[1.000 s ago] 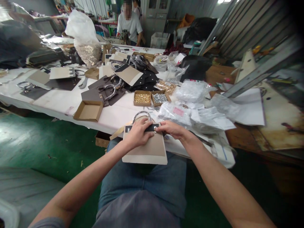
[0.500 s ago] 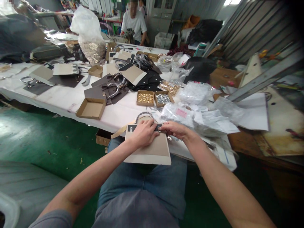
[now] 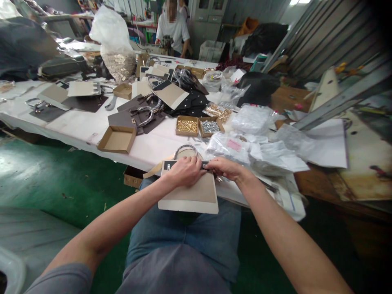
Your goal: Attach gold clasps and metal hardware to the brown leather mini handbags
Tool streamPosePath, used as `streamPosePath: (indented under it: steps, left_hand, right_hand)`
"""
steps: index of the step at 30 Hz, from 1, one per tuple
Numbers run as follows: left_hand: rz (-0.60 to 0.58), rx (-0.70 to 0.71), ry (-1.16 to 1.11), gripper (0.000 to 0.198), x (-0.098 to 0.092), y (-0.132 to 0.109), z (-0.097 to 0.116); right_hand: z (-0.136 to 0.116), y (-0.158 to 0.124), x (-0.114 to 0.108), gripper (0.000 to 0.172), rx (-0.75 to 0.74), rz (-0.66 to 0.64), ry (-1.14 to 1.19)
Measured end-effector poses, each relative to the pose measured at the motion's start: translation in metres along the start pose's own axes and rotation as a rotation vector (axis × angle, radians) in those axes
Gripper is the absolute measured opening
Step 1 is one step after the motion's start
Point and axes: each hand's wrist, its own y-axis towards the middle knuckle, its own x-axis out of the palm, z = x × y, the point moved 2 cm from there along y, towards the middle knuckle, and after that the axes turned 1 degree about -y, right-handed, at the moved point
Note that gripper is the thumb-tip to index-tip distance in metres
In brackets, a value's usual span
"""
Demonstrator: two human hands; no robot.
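Observation:
A beige bag panel with a white lower border and a dark strip along its top lies over the table's front edge, above my lap. My left hand rests across its upper part, fingers pressed together on the dark strip. At the top right corner my right hand pinches with thumb and forefinger at the strip; whatever is between the fingertips is hidden. A small metal fitting shows on the strip's left end. Behind the panel rises a wrapped, curved bag handle.
Beyond my hands stand a box of gold-coloured hardware and a box of silver-coloured hardware. An empty cardboard tray is left of them. Plastic bags crowd the right. More bag pieces lie behind. A person sits across the table.
The panel has shifted very slightly left. My left hand has moved slightly with it, its fingers now flatter over the strip. My right hand stays at the corner.

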Motion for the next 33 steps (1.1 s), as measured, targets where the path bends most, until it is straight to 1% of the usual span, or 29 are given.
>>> streamPosePath:
  steps: [2,5,11,16,18,21,23,24,26,30,33]
  left_hand:
    - [-0.031,-0.006,0.000,0.061,-0.003,0.001,-0.003]
    - [-0.046,-0.003,-0.014,0.066,-0.003,0.002,-0.005]
    - [-0.033,-0.044,-0.033,0.064,0.002,0.003,-0.006]
    - [-0.030,-0.023,-0.055,0.065,0.002,0.003,-0.011]
    - [-0.020,-0.015,-0.061,0.066,0.002,0.001,-0.012]
    - [-0.011,-0.026,-0.073,0.065,0.002,0.000,-0.014]
    - [-0.015,-0.019,-0.088,0.062,0.002,0.000,-0.015]
    - [-0.018,-0.011,-0.098,0.061,0.001,0.001,-0.016]
    - [-0.023,-0.001,-0.126,0.059,0.000,0.002,-0.018]
    - [-0.018,-0.032,-0.183,0.055,-0.001,0.002,-0.020]
    - [0.002,-0.052,-0.202,0.054,0.001,0.000,-0.021]
  right_hand:
    - [0.000,0.000,0.001,0.048,0.005,0.010,0.008]
    - [-0.001,-0.002,0.001,0.049,-0.008,0.015,0.012]
    - [-0.002,-0.010,0.000,0.054,-0.036,-0.022,0.021]
    - [0.000,-0.019,0.003,0.054,-0.095,-0.068,0.084]
    - [-0.001,-0.024,0.005,0.062,-0.132,-0.044,0.101]
    - [-0.004,-0.034,0.007,0.082,-0.206,-0.012,0.081]
    - [-0.005,-0.040,0.009,0.092,-0.250,-0.076,0.066]
    - [-0.006,-0.042,0.010,0.094,-0.266,-0.117,0.059]
    - [-0.005,-0.045,0.013,0.091,-0.297,-0.141,0.031]
    - [-0.002,-0.041,0.017,0.077,-0.375,-0.003,-0.063]
    - [0.002,-0.035,0.021,0.068,-0.420,0.048,-0.106]
